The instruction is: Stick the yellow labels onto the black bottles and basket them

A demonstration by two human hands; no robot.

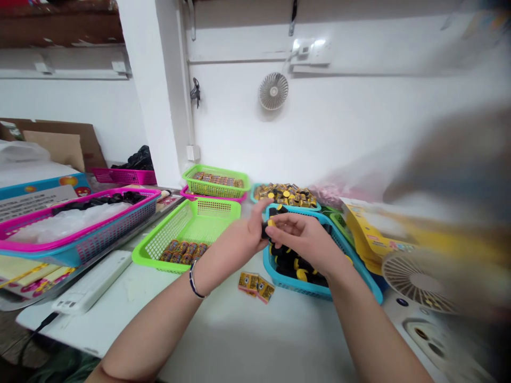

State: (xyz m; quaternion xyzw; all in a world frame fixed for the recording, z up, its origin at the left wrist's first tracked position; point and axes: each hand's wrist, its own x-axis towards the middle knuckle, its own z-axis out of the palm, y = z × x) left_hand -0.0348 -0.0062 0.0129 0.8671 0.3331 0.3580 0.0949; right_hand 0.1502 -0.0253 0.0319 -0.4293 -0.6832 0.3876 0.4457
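Note:
My left hand and my right hand meet above the near rim of a blue plastic basket. Between their fingertips is a small black-and-yellow item, partly hidden by my fingers. Similar black items with yellow ends lie heaped in the basket below my right hand. To my left hand's side, a lime-green basket holds a row of small gold-wrapped packets. Several loose packets lie on the white table just below my hands.
Behind stand a green basket of packets and a blue tray of gold pieces. A pink-and-blue basket and a white device sit left. Yellow packaging and a blurred white fan crowd the right.

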